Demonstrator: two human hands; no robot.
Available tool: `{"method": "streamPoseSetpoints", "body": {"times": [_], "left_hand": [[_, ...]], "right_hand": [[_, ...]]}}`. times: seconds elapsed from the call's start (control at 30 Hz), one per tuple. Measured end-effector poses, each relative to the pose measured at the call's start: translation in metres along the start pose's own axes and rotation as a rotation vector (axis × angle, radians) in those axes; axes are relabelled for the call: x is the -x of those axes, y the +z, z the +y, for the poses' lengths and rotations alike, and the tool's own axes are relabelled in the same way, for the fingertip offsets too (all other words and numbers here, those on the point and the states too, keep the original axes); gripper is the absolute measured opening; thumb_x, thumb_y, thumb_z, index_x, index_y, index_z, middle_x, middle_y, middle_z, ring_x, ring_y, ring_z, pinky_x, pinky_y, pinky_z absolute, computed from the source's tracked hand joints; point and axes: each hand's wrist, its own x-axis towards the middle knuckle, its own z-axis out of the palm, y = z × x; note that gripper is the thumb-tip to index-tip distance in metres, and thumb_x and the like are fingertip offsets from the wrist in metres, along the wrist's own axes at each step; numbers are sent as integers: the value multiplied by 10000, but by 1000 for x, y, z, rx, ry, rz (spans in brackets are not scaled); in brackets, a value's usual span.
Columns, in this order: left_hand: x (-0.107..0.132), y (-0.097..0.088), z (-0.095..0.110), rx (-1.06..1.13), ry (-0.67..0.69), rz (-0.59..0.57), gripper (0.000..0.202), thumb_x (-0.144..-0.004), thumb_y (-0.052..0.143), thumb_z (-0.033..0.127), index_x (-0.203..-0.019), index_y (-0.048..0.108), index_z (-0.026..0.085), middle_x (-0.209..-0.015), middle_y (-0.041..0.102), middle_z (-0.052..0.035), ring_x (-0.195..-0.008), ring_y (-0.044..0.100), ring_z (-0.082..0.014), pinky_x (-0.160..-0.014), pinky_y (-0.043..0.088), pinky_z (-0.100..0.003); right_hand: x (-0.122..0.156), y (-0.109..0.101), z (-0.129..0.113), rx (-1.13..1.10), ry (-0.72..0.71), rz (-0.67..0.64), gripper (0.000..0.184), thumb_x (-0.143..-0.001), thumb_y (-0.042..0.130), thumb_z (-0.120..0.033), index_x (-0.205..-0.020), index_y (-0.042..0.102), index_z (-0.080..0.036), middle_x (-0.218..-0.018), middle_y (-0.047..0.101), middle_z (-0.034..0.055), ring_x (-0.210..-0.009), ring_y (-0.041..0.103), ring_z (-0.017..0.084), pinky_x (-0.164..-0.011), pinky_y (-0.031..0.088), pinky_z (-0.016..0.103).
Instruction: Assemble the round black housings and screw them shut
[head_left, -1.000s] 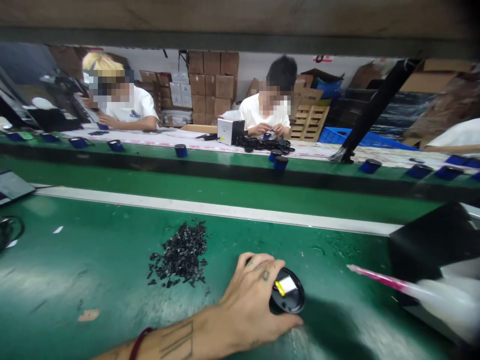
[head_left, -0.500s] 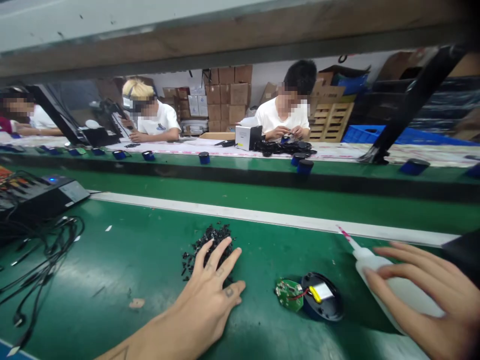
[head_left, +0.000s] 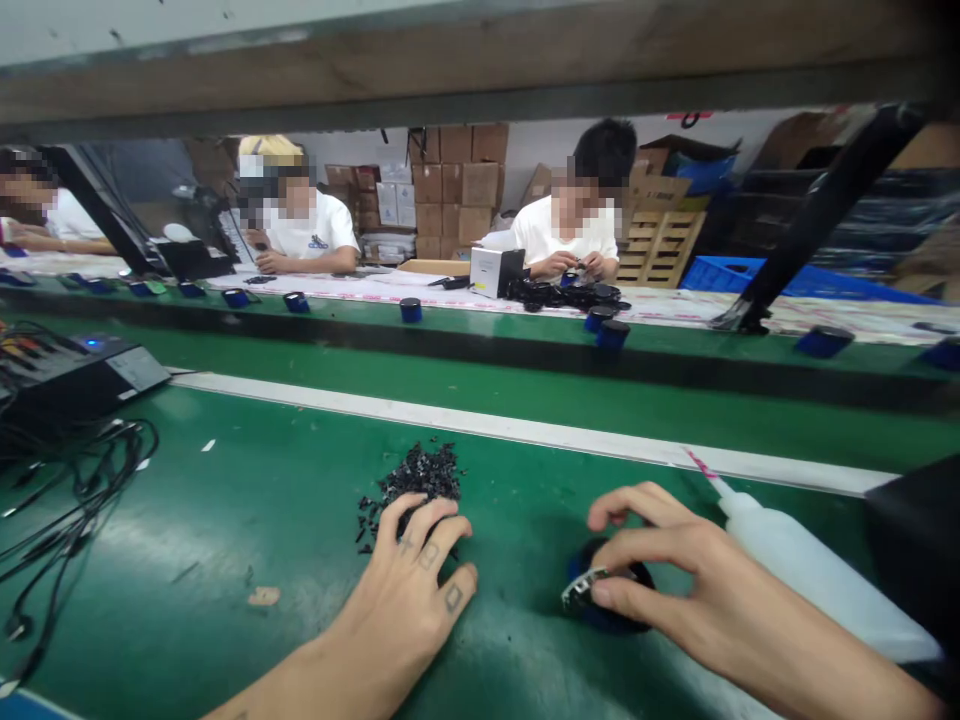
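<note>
My left hand (head_left: pixel 409 590) rests on the green mat at the near edge of a heap of small black plastic bits (head_left: pixel 414 480), fingers curled into the heap. What the fingertips pinch is hidden. My right hand (head_left: pixel 675 580) is over a round black and blue part (head_left: pixel 600 600), pinching a small circuit board (head_left: pixel 581 592) at its left rim between thumb and forefinger. A white squeeze bottle with a pink tip (head_left: pixel 802 565) lies on the mat just right of that hand.
A black device with a tangle of cables (head_left: pixel 75 400) sits at the left. A conveyor belt (head_left: pixel 480 385) carries blue round parts (head_left: pixel 409 309) beyond the mat. Several people in white shirts work at the far bench. A black object (head_left: pixel 919 530) fills the right edge.
My right hand let go of the bottle and moved left onto the round part, taking hold of the circuit board. My left hand's fingers curled into the heap.
</note>
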Motion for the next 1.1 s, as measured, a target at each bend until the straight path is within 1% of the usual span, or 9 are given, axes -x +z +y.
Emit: {"method": "streamPoseSetpoints", "body": {"times": [0.13, 0.3, 0.37, 0.47, 0.67, 0.77, 0.83, 1.0, 1.1], "left_hand": [[-28, -2, 15, 443, -211, -5, 181, -960, 476, 131, -866, 619, 190, -810, 664, -24, -793, 605, -193, -733, 488, -381], [-61, 5, 48, 1229, -540, -231, 157, -892, 529, 205, -758, 610, 197, -973, 705, -49, -687, 679, -146, -598, 560, -267], [-66, 10, 57, 1406, -599, -247, 155, -868, 539, 217, -733, 608, 182, -860, 712, -53, -619, 694, -151, -576, 577, -269], [-69, 15, 61, 1316, -583, -171, 183, -859, 531, 197, -717, 644, 172, -647, 684, -20, -581, 690, -161, -603, 580, -281], [-74, 8, 55, 1153, -575, -163, 207, -846, 536, 161, -709, 689, 187, -649, 725, -11, -567, 692, -152, -580, 571, -260], [-73, 4, 54, 1082, -494, -137, 231, -849, 542, 134, -685, 693, 195, -652, 726, -6, -571, 685, -145, -570, 569, -246], [-69, 4, 54, 957, -367, -88, 262, -865, 535, 109, -670, 687, 196, -651, 716, -3, -599, 686, -142, -567, 565, -226], [-45, 15, 51, 594, 26, 70, 274, -914, 484, 60, -1008, 695, 208, -986, 764, -36, -872, 739, -167, -734, 609, -224], [-33, 24, 55, 507, -19, 99, 298, -927, 476, 85, -1080, 682, 236, -1073, 757, -25, -874, 749, -168, -756, 625, -235]], "right_hand": [[17, -3, 9, -172, 72, -21, 284, -912, 520, -486, -797, 704, -302, -801, 598, 6, -751, 559, 177, -678, 419, 293], [17, 7, 10, -323, 151, 51, 395, -894, 492, -514, -682, 617, -205, -640, 539, 9, -637, 465, 165, -575, 341, 278], [16, 10, 11, -356, 151, 76, 394, -902, 478, -498, -697, 624, -196, -623, 531, 5, -615, 452, 159, -558, 324, 277], [19, 11, 13, -372, 116, 87, 387, -926, 457, -465, -720, 636, -190, -649, 552, 7, -634, 465, 156, -563, 323, 273], [23, 14, 14, -234, 70, 78, 243, -885, 519, -266, -709, 678, -209, -649, 544, -20, -600, 410, 124, -530, 277, 259], [22, 15, 13, -231, 11, 121, 224, -859, 528, -215, -709, 695, -207, -666, 563, -9, -634, 471, 129, -555, 308, 252], [22, 17, 13, -208, 8, 119, 220, -847, 528, -205, -692, 684, -215, -652, 552, -20, -615, 458, 118, -547, 301, 248], [23, 24, 13, -141, 84, 130, 175, -789, 517, -194, -674, 642, -237, -553, 479, -60, -538, 379, 102, -496, 252, 250], [22, 27, 11, -75, 117, 199, 123, -703, 533, -165, -616, 594, -228, -510, 470, -71, -502, 383, 92, -490, 247, 249]]}}
